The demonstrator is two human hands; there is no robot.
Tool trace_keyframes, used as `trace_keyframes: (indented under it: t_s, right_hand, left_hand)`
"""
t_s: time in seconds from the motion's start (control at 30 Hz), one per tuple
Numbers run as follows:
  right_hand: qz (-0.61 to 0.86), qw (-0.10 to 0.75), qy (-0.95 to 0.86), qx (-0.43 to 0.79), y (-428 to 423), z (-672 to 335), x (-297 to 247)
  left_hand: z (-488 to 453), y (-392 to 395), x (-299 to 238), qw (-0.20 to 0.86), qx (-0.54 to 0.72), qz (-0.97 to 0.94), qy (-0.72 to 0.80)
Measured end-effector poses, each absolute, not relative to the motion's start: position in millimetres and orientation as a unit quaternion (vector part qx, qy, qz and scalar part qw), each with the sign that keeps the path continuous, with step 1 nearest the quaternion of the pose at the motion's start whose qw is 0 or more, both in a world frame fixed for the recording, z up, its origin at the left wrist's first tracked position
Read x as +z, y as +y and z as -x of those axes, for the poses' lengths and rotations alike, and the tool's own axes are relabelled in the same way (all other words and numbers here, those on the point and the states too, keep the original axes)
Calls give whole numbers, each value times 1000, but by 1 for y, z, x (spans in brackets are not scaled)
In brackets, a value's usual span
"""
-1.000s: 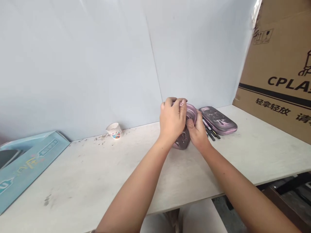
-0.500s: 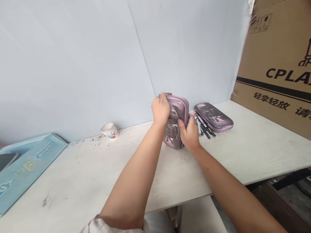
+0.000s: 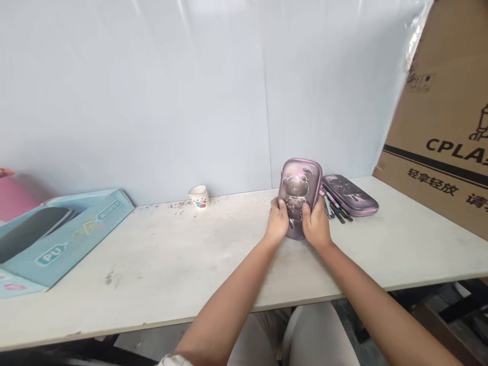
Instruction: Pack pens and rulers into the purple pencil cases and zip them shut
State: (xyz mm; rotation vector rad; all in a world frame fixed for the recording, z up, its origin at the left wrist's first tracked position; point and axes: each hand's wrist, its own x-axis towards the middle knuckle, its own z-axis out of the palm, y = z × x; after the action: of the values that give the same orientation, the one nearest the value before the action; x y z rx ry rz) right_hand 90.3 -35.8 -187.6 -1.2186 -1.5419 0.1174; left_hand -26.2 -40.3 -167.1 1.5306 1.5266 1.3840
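A dark purple-pink pencil case [image 3: 295,188] with an embossed bear stands upright over the table, its front toward me. My left hand [image 3: 277,219] grips its lower left edge, thumb on the front. On the opposite edge, my right hand [image 3: 317,221] is closed round the case with its thumb on the front too. The fingers behind the case are hidden. Just right of it lies a second, similar pencil case [image 3: 353,195]. Several pens [image 3: 338,209] lie against that case's left side, partly covered by my right hand.
A paper cup [image 3: 199,197] stands near the wall, with small crumbs to its left. An open light-blue box [image 3: 86,223] with a dark object inside sits at the left. A large cardboard carton [image 3: 442,152] rises on the right. The white table [image 3: 171,274] ends close to my legs.
My left hand has moved from the top of the case down to its lower left edge. The case has turned to face me more squarely. The view has shifted.
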Motion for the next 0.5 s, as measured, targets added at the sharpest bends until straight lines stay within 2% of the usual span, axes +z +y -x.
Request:
trace_keyframes:
  t_s: [0.17, 0.3, 0.5]
  right_hand:
    - [460, 534, -706, 67, -53, -30, -173]
    - [403, 525, -740, 117, -71, 43, -156]
    - [332, 451, -794, 237, -86, 167, -159]
  left_hand:
    - [86, -61, -148, 243, 545, -559, 575]
    - [163, -90, -134, 157, 557, -535, 616]
    - [295, -135, -129, 50, 448, -472, 758]
